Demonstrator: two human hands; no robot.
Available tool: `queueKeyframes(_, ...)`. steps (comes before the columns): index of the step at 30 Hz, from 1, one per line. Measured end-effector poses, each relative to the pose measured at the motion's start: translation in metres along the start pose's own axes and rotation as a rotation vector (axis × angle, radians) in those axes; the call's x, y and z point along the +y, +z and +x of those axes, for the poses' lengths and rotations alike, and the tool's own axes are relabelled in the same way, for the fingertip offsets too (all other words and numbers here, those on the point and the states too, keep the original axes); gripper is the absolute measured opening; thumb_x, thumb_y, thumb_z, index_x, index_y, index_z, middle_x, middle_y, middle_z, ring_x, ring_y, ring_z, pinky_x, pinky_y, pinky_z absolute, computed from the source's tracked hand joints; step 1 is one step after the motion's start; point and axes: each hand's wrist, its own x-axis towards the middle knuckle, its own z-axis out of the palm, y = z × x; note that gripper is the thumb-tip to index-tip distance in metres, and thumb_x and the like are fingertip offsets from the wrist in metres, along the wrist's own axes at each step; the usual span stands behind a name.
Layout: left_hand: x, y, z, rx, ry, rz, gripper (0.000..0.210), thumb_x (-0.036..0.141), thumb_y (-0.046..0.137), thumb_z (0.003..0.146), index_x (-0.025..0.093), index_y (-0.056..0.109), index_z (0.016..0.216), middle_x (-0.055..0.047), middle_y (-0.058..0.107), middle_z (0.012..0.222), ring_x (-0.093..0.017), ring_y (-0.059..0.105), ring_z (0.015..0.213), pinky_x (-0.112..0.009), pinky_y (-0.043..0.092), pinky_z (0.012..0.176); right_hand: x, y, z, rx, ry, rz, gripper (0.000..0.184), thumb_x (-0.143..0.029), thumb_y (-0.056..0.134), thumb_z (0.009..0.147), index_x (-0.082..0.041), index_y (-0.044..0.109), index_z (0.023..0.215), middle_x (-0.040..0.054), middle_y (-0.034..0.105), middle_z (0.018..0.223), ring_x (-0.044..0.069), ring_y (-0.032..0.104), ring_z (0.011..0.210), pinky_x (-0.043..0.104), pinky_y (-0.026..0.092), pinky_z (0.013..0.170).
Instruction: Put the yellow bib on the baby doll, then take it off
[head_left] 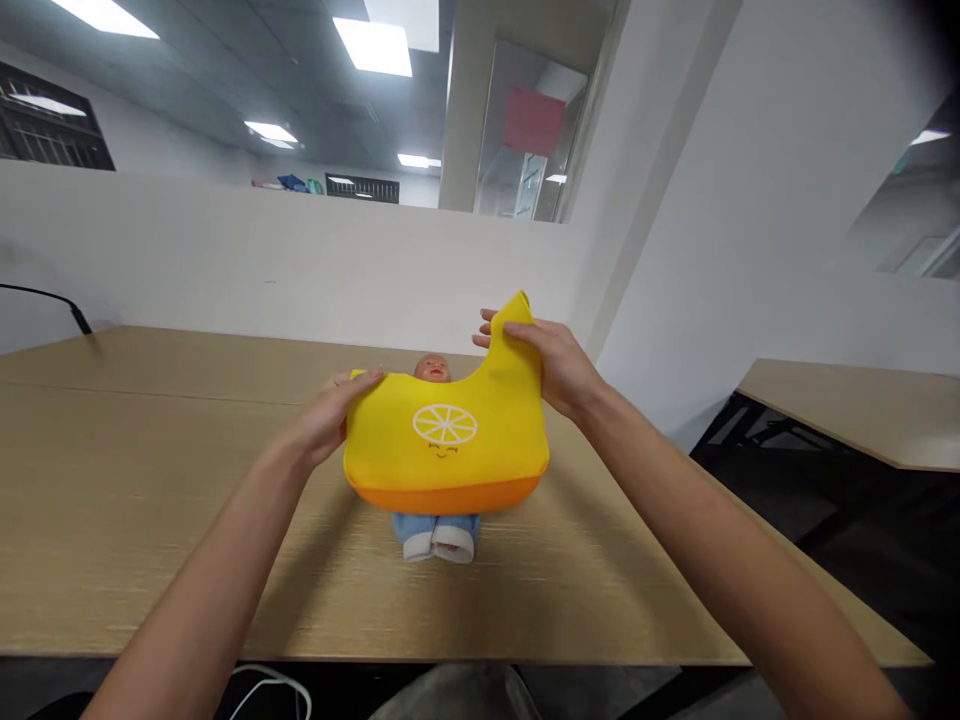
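Observation:
Between my hands hangs a yellow baby bib (487, 440) with an orange lower pocket, a white citrus slice print and a small smiling face. My left hand (330, 412) pinches its upper left edge, thumb in front. On the other side my right hand (551, 355) grips the raised right strap, thumb in front and fingers behind. Behind the bib a baby doll (433, 368) lies on the table. Only its head and its light blue trouser legs with white cuffs show; the bib hides its middle.
A wooden table (150, 500) stretches under the doll, with a low white wall along its back. At the far left a black cable (79, 318) reaches the table. Another table (855, 410) stands to the right, and a white cable (274, 680) hangs below the front edge.

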Motion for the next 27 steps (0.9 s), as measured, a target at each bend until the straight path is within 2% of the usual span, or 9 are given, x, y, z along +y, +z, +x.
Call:
queueKeyframes(3, 0.0, -0.003, 0.027, -0.002, 0.037, 0.087, 0.039, 0.045, 0.075, 0.068, 0.013, 0.072, 0.09, -0.01, 0.075, 0.093, -0.023, 0.069, 0.083, -0.027, 0.055, 0.069, 0.02, -0.011, 0.032, 0.031, 0.013, -0.055, 0.034, -0.042, 0.071, 0.076, -0.013, 0.069, 0.095, 0.0112, 0.067, 0.104, 0.023, 0.064, 0.095, 0.032, 0.055, 0.079)
queueKeyframes(6, -0.007, -0.008, 0.053, 0.014, 0.047, 0.16, 0.039, 0.042, 0.075, 0.067, 0.013, 0.071, 0.093, -0.009, 0.074, 0.096, -0.023, 0.068, 0.085, -0.029, 0.054, 0.073, 0.044, -0.021, 0.061, 0.08, 0.019, -0.165, 0.035, -0.046, 0.068, 0.078, -0.012, 0.069, 0.088, 0.0103, 0.068, 0.096, 0.017, 0.063, 0.079, 0.027, 0.053, 0.069)
queueKeyframes(10, -0.022, -0.011, 0.094, 0.006, 0.002, 0.224, 0.041, 0.049, 0.072, 0.068, 0.015, 0.07, 0.09, -0.008, 0.074, 0.091, -0.022, 0.068, 0.081, -0.028, 0.053, 0.067, 0.083, -0.039, 0.098, 0.17, 0.06, -0.338, 0.029, -0.04, 0.06, 0.084, -0.013, 0.069, 0.08, 0.0065, 0.065, 0.076, 0.012, 0.055, 0.061, 0.023, 0.045, 0.053)
queueKeyframes(12, -0.031, -0.011, 0.115, 0.01, -0.022, 0.27, 0.043, 0.054, 0.068, 0.07, 0.015, 0.07, 0.088, -0.008, 0.073, 0.09, -0.022, 0.067, 0.079, -0.027, 0.051, 0.064, 0.107, -0.049, 0.115, 0.196, 0.095, -0.402, 0.025, -0.036, 0.057, 0.085, -0.014, 0.068, 0.079, 0.0041, 0.061, 0.066, 0.012, 0.053, 0.057, 0.023, 0.041, 0.051)
queueKeyframes(15, -0.047, -0.012, 0.146, 0.068, -0.067, 0.388, 0.042, 0.054, 0.068, 0.069, 0.014, 0.069, 0.083, -0.009, 0.073, 0.087, -0.021, 0.067, 0.075, -0.026, 0.05, 0.06, 0.145, -0.062, 0.137, 0.208, 0.125, -0.474, 0.022, -0.031, 0.053, 0.085, -0.015, 0.067, 0.079, 0.0016, 0.056, 0.061, 0.013, 0.051, 0.054, 0.024, 0.04, 0.051)
queueKeyframes(19, -0.072, -0.018, 0.182, 0.176, -0.063, 0.504, 0.03, 0.042, 0.067, 0.068, 0.013, 0.065, 0.073, -0.007, 0.069, 0.069, -0.019, 0.062, 0.06, -0.025, 0.043, 0.049, 0.192, -0.074, 0.158, 0.241, 0.119, -0.617, 0.022, -0.03, 0.049, 0.086, -0.015, 0.065, 0.081, 0.0009, 0.058, 0.063, 0.014, 0.051, 0.058, 0.025, 0.04, 0.056)
queueKeyframes(24, -0.104, -0.032, 0.216, 0.182, -0.127, 0.486, 0.017, 0.03, 0.065, 0.067, 0.014, 0.062, 0.063, -0.004, 0.065, 0.059, -0.016, 0.059, 0.051, -0.024, 0.04, 0.046, 0.237, -0.086, 0.178, 0.227, 0.14, -0.882, 0.023, -0.028, 0.046, 0.087, -0.015, 0.061, 0.075, 0.0027, 0.06, 0.067, 0.015, 0.052, 0.065, 0.024, 0.037, 0.06)
queueKeyframes(27, -0.122, -0.041, 0.23, 0.194, -0.183, 0.417, 0.013, 0.027, 0.066, 0.063, 0.015, 0.06, 0.062, -0.004, 0.064, 0.056, -0.017, 0.059, 0.05, -0.025, 0.042, 0.046, 0.258, -0.091, 0.186, 0.211, 0.161, -0.939, 0.02, -0.025, 0.049, 0.085, -0.016, 0.059, 0.071, 0.0032, 0.061, 0.07, 0.015, 0.052, 0.067, 0.024, 0.036, 0.06)
